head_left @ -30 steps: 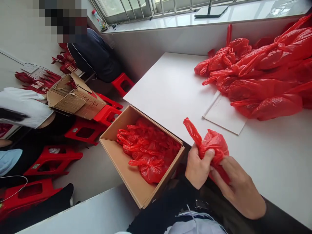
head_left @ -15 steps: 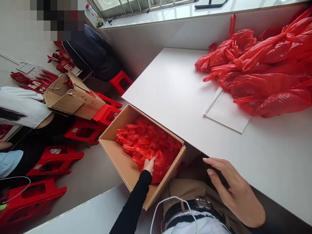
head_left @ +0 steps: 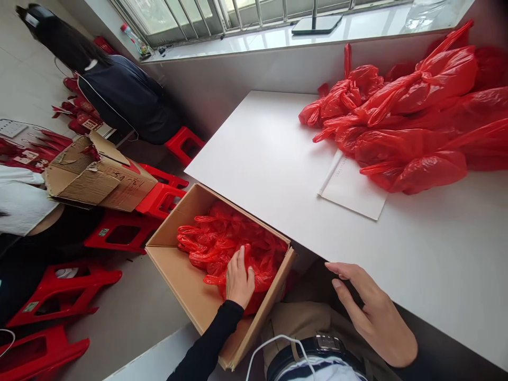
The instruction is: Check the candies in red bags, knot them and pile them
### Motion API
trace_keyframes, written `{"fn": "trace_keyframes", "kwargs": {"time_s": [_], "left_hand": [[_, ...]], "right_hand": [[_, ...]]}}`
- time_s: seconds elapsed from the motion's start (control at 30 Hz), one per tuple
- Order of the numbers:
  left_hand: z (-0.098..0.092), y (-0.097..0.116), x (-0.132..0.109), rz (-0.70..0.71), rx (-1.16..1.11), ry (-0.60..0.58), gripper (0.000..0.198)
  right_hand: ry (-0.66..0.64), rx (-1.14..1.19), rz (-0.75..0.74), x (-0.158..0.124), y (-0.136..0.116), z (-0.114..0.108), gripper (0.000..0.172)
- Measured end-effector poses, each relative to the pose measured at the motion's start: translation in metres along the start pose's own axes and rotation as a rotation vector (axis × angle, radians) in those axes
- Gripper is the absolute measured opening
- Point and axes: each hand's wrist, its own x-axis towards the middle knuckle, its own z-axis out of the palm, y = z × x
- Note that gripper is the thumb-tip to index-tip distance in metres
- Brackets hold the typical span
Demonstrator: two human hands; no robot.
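Observation:
My left hand (head_left: pixel 239 278) lies flat, fingers stretched, on top of the small tied red bags (head_left: pixel 214 243) inside an open cardboard box (head_left: pixel 186 286) beside my knee. It presses on the nearest bag and holds nothing. My right hand (head_left: pixel 371 312) hovers open at the near edge of the white table (head_left: pixel 273 159), fingers spread, empty. A big heap of filled red plastic bags (head_left: pixel 408 121) lies at the far right of the table.
A white sheet of paper (head_left: pixel 351 188) lies on the table, partly under the heap. Left of me stand red plastic stools (head_left: pixel 119 233), one bearing a torn cardboard box (head_left: pixel 95 177). A person in dark clothes (head_left: pixel 119 95) sits near the window; other people sit at the left edge.
A second ago both hands held a small red bag above the table edge. My left hand carried it into the box and now rests flat on the bags; my right hand let go and opened.

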Motion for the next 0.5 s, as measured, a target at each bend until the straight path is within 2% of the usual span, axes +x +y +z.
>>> {"fn": "trace_keyframes", "kwargs": {"time_s": [0.1, 0.17, 0.23, 0.33, 0.43, 0.5], "left_hand": [[0.012, -0.008, 0.006, 0.271, 0.229, -0.218, 0.051], [0.017, -0.021, 0.013, 0.354, 0.36, -0.335, 0.054], [0.017, -0.034, 0.02, 0.374, 0.473, -0.386, 0.055], [0.009, -0.036, 0.025, 0.392, 0.599, -0.36, 0.053], [0.002, -0.015, 0.031, 0.43, 0.637, -0.249, 0.045], [-0.001, 0.005, 0.041, 0.489, 0.598, -0.172, 0.035]], "right_hand": [[-0.014, -0.005, 0.003, 0.002, 0.006, 0.0, 0.03], [0.006, -0.013, 0.02, 0.004, 0.013, -0.001, 0.03], [0.049, -0.022, 0.053, 0.006, 0.022, -0.005, 0.029], [0.136, -0.027, 0.093, 0.01, 0.035, -0.014, 0.028], [0.238, -0.014, 0.135, 0.022, 0.049, -0.031, 0.027], [0.325, -0.008, 0.164, 0.039, 0.063, -0.052, 0.027]]}}
